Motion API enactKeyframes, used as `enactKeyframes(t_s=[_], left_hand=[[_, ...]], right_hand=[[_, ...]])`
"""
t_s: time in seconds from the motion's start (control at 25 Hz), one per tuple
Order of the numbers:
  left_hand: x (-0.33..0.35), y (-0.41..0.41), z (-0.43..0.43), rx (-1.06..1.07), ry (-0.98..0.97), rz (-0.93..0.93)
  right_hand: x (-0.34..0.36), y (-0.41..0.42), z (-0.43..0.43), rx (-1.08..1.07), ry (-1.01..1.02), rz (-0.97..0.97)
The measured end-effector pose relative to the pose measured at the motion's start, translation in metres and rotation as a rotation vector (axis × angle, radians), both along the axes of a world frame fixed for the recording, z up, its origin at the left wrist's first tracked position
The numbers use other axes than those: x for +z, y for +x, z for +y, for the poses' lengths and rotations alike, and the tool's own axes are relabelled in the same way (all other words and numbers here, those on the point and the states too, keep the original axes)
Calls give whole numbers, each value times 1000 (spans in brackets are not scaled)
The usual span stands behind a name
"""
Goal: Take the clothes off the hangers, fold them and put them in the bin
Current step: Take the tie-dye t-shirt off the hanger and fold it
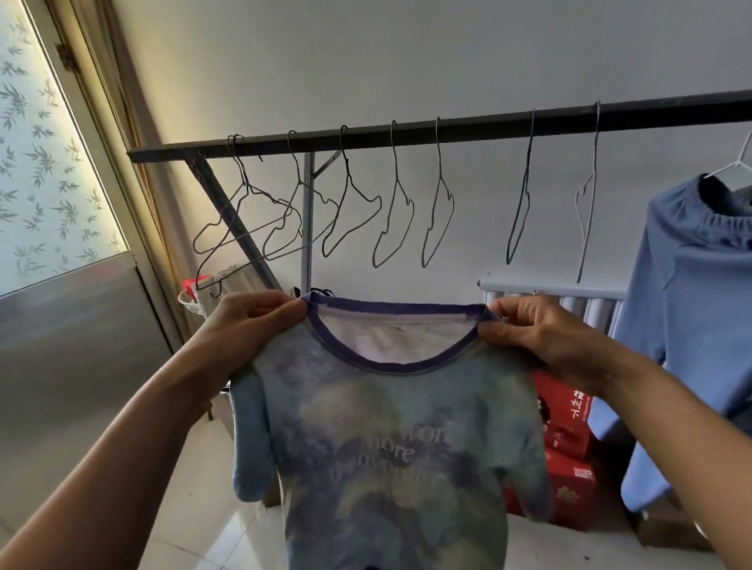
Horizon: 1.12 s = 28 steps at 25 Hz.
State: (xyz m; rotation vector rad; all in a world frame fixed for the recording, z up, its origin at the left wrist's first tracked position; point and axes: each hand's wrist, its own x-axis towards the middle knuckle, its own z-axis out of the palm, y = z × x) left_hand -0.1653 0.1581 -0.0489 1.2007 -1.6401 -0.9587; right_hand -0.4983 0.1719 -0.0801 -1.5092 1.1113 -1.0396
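Note:
A blue-green tie-dye T-shirt (pixel 387 441) with a purple collar and pale lettering hangs in front of me, off its hanger. My left hand (pixel 246 331) pinches its left shoulder by the collar. My right hand (pixel 538 341) pinches the right shoulder. Above runs a dark rail (pixel 466 128) with several bare wire hangers (pixel 353 207). A blue garment (pixel 693 311) still hangs on a white hanger (pixel 746 156) at the far right. No bin is in view.
A frosted door with a bamboo pattern (pixel 32 163) stands at the left. Red boxes (pixel 566 449) sit on the tiled floor under a white radiator (pixel 584 300). The rack's slanted leg (pixel 231 218) runs down behind my left hand.

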Motion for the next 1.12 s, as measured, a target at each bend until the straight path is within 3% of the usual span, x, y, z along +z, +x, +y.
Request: enactKeyframes(t_s=[0.08,0.28,0.52,0.76,1.12], left_hand=[[-8,-8,-2,103,-5,11],[-32,-38,-4,362,-98,-86],[-49,-95,12,272,-124,87],[-54,-116,17,194,-143,147],[-38,-125,50,-42,97,402]], right_hand=[[-6,12,-1,-129,9,-99],[-13,52,0,-496,-163,60],[-18,91,5,-475,-239,103],[-20,98,5,-430,-219,91],[-13,96,14,-363,-207,-12]])
